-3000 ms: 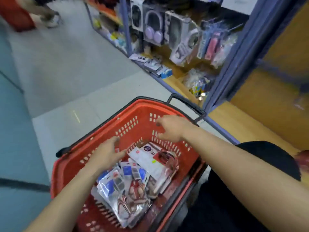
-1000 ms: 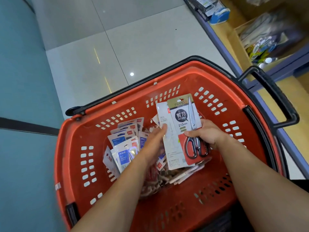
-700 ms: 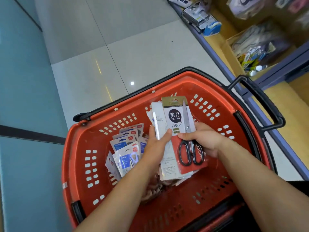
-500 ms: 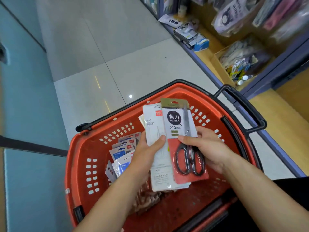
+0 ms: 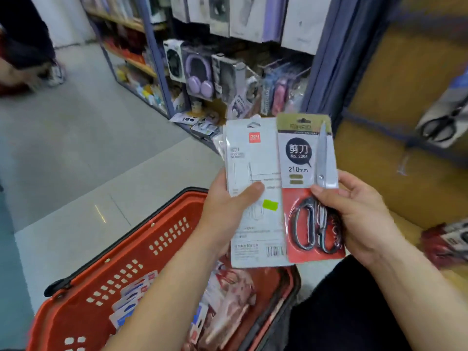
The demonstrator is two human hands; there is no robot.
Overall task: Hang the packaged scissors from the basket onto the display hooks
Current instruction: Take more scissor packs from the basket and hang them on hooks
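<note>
I hold two scissor packages side by side above the red basket (image 5: pixel 141 252). My left hand (image 5: pixel 228 211) grips a white carded pack (image 5: pixel 253 158), back side facing me, with my thumb across it. My right hand (image 5: pixel 359 216) pinches a pack with a red-and-white card and black-handled scissors (image 5: pixel 306 178), marked 210 mm, at its right edge. The two packs overlap slightly. More packaged scissors (image 5: pixel 136 297) lie in the basket below. On the wooden display wall at the right hangs a blurred scissor pack (image 5: pixel 445 115); another (image 5: pixel 453 239) sits lower.
A blue shelf upright (image 5: pixel 326 62) stands behind the packs, with boxed headphones (image 5: pixel 197 72) and other hanging goods left of it. Another person's legs (image 5: pixel 27 54) show at the far left on the grey tiled floor (image 5: pixel 76 138). My dark-clothed knee (image 5: pixel 349 300) is beside the basket.
Both hands lifted the two packs up out of the basket. My view swung up from the basket toward the shelves and the display wall.
</note>
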